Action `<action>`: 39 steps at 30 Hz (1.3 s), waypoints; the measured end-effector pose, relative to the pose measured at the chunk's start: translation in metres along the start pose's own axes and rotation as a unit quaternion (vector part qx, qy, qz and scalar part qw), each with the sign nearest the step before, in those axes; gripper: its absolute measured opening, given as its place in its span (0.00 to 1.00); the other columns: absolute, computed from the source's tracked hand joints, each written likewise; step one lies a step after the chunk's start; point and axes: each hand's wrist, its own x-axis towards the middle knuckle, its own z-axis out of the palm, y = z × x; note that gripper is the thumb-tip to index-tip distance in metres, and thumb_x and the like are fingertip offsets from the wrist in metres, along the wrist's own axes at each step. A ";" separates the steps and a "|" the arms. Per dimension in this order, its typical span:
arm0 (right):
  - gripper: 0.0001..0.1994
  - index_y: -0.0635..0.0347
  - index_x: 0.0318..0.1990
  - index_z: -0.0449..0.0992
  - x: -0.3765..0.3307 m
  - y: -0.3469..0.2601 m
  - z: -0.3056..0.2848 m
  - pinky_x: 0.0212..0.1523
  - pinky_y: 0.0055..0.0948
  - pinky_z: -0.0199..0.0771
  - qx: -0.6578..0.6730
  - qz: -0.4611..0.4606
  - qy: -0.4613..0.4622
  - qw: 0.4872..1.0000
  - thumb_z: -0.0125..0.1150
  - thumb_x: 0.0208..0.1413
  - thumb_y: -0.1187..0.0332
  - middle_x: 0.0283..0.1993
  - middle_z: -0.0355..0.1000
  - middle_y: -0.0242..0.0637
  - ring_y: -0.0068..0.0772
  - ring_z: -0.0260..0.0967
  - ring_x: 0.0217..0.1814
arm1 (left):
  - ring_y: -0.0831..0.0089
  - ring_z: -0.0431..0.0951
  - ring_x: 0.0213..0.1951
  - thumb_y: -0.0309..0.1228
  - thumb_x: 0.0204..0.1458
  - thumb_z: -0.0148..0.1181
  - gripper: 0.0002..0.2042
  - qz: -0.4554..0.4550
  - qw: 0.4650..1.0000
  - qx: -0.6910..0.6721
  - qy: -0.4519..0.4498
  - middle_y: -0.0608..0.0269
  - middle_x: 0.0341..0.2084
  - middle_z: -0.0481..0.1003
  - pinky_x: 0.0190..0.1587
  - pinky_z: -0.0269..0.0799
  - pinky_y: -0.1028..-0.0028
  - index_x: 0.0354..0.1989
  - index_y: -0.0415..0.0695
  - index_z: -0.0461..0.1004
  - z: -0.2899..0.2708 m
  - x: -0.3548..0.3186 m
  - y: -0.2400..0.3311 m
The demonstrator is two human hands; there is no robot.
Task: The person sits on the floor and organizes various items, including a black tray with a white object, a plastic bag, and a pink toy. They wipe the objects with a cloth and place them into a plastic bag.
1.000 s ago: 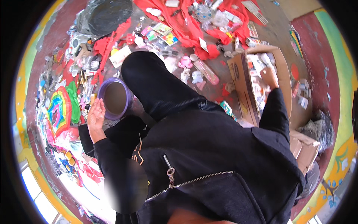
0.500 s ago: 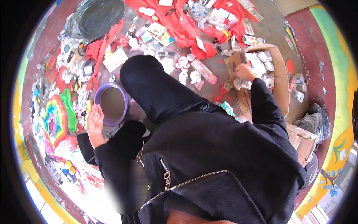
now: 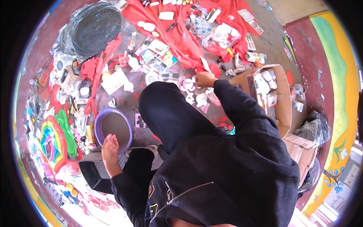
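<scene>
My right hand (image 3: 205, 79) reaches forward to the middle of the littered floor, fingers curled down at a small round white piece (image 3: 194, 79). Whether it grips that piece is partly hidden by the fingers. Beside it lie a pink-and-white toy (image 3: 188, 85) and a small white figure (image 3: 201, 100). My left hand (image 3: 110, 148) holds nothing; its fingers stretch out at the near rim of a purple basin (image 3: 131, 130), which looks grey inside.
An opened cardboard box (image 3: 284, 98) with white items stands at the right, crushed cardboard (image 3: 300, 151) below it. A black tub (image 3: 96, 32) in clear plastic sits far left. Red cloth (image 3: 151, 26) spreads across the back. A rainbow-coloured item (image 3: 53, 143) lies at the left.
My right hand has left the cardboard box and moved left to the small toys on the floor. My left hand has shifted slightly down and right, next to the basin.
</scene>
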 end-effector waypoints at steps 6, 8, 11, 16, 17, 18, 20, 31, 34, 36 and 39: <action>0.11 0.62 0.24 0.76 0.092 -0.029 0.035 0.30 0.38 0.70 -0.030 -0.139 0.005 0.990 0.52 0.36 0.65 0.26 0.72 0.45 0.44 0.71 0.29 | 0.73 0.73 0.34 0.29 0.49 0.54 0.11 -0.019 1.000 0.010 0.006 0.59 0.34 0.74 0.39 0.69 0.78 0.40 0.40 0.69 0.004 -0.007 -0.012; 0.11 0.61 0.25 0.75 0.117 -0.035 0.035 0.33 0.37 0.69 -0.125 -0.230 0.011 0.965 0.52 0.36 0.65 0.27 0.71 0.43 0.43 0.70 0.31 | 0.73 0.74 0.34 0.29 0.49 0.54 0.11 -0.026 0.999 -0.010 0.015 0.58 0.34 0.74 0.37 0.69 0.78 0.41 0.40 0.69 -0.003 -0.007 -0.015; 0.04 0.59 0.20 0.70 0.156 -0.033 0.033 0.29 0.36 0.66 -0.134 -0.385 0.098 0.908 0.52 0.37 0.69 0.23 0.67 0.39 0.39 0.67 0.28 | 0.72 0.74 0.34 0.28 0.49 0.53 0.11 -0.027 0.998 0.005 0.048 0.57 0.34 0.73 0.37 0.69 0.78 0.40 0.39 0.69 0.002 -0.012 -0.017; 0.11 0.63 0.24 0.75 0.201 -0.055 -0.011 0.30 0.28 0.67 0.219 0.013 0.038 0.975 0.55 0.43 0.63 0.25 0.71 0.42 0.31 0.70 0.29 | 0.72 0.74 0.33 0.27 0.51 0.50 0.09 -0.016 1.000 -0.013 0.016 0.56 0.32 0.73 0.36 0.69 0.77 0.39 0.38 0.67 0.008 -0.009 -0.006; 0.14 0.65 0.24 0.74 0.197 -0.079 -0.029 0.27 0.34 0.65 0.307 0.032 0.057 0.949 0.56 0.37 0.60 0.22 0.71 0.41 0.35 0.69 0.25 | 0.72 0.74 0.33 0.27 0.51 0.50 0.09 -0.019 0.999 -0.017 0.021 0.56 0.32 0.73 0.36 0.69 0.78 0.39 0.38 0.67 0.006 -0.011 -0.007; 0.15 0.65 0.25 0.75 0.209 -0.082 -0.029 0.29 0.34 0.66 0.274 0.037 0.043 0.960 0.57 0.37 0.60 0.24 0.72 0.42 0.36 0.70 0.27 | 0.72 0.74 0.32 0.27 0.51 0.49 0.08 -0.024 0.999 -0.018 0.021 0.56 0.32 0.73 0.36 0.70 0.78 0.39 0.38 0.67 0.007 -0.011 -0.005; 0.16 0.65 0.28 0.75 0.247 -0.084 -0.024 0.33 0.34 0.68 0.173 0.044 0.061 0.982 0.57 0.37 0.59 0.27 0.73 0.44 0.38 0.72 0.31 | 0.73 0.74 0.32 0.27 0.51 0.50 0.08 -0.028 0.999 -0.024 0.018 0.57 0.31 0.73 0.35 0.70 0.78 0.38 0.39 0.68 0.008 -0.009 -0.006; 0.08 0.64 0.31 0.73 0.321 -0.106 0.068 0.19 0.34 0.69 -0.298 -0.210 0.231 0.902 0.48 0.42 0.74 0.20 0.71 0.48 0.42 0.71 0.21 | 0.74 0.74 0.31 0.26 0.51 0.49 0.07 -0.045 0.998 -0.012 0.050 0.58 0.30 0.73 0.35 0.69 0.79 0.37 0.40 0.68 0.013 0.000 -0.006; 0.06 0.61 0.23 0.73 0.322 -0.106 0.059 0.20 0.36 0.70 -0.275 -0.184 0.261 0.907 0.48 0.43 0.72 0.20 0.71 0.45 0.42 0.71 0.20 | 0.74 0.75 0.32 0.26 0.52 0.48 0.07 -0.043 0.998 -0.017 0.049 0.58 0.31 0.74 0.35 0.70 0.79 0.37 0.40 0.68 0.009 0.003 -0.008; 0.07 0.60 0.23 0.73 0.311 -0.099 0.051 0.20 0.38 0.69 -0.243 -0.180 0.207 0.930 0.48 0.43 0.72 0.21 0.71 0.45 0.43 0.71 0.21 | 0.74 0.75 0.32 0.26 0.52 0.48 0.07 -0.046 0.998 -0.020 0.047 0.59 0.31 0.74 0.35 0.70 0.79 0.37 0.40 0.68 0.009 0.002 -0.010; 0.08 0.63 0.21 0.73 0.288 -0.060 0.058 0.22 0.43 0.65 -0.224 -0.221 0.104 0.943 0.47 0.43 0.73 0.21 0.69 0.48 0.45 0.70 0.24 | 0.75 0.74 0.32 0.27 0.52 0.48 0.07 -0.055 0.998 -0.006 0.040 0.59 0.31 0.74 0.36 0.69 0.79 0.37 0.40 0.68 0.018 0.003 0.001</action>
